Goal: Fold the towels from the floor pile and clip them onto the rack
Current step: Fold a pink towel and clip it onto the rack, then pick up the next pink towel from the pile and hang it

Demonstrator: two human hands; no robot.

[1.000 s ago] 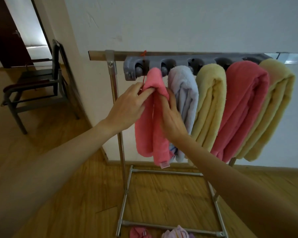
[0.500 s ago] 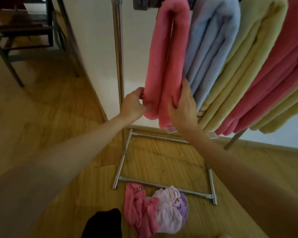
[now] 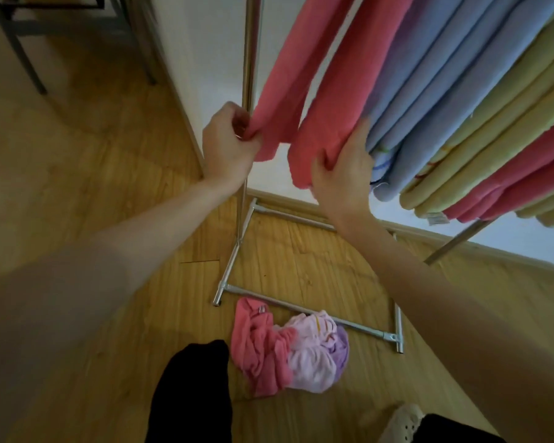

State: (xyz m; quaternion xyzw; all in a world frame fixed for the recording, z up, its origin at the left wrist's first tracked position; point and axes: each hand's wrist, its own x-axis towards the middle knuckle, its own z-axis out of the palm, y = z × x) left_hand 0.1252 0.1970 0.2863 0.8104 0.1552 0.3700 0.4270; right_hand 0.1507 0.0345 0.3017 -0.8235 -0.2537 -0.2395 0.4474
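i see the rack point(image 3: 249, 91) upright pole just beside the left hand point(image 3: 227, 145), w/ the base bars on the wood floor point(image 3: 77, 193) below. a chair point(image 3: 23, 43) w/ dark legs stands top left, well apart. white wall point(image 3: 218, 52) behind the rack. black trouser leg point(image 3: 192, 391) and a pale shoe point(image 3: 403, 420) at the bottom edge.

pink towel point(image 3: 320, 91) hangs folded from the rack, long axis running top right down to lower left in this view, two hanging halves w/ a gap between. left hand grip is clenched on the lower end of the left half. right hand point(image 3: 343, 174) grip grasps the bottom of the right half, fingers wrapped over the edge, back of the hand touching the blue towel point(image 3: 445, 91) next to it.

count on the rack: 1 pink in hand, 1 blue, 1 yellow towel point(image 3: 480, 148), a second pink towel point(image 3: 518, 183), then more yellow at the far right edge, cut off so can't tell if it's separate. floor pile point(image 3: 288, 346) lies against the front base bar: 1 pink piece, 1 pale pink/lilac bundle, maybe more inside, can't tell.
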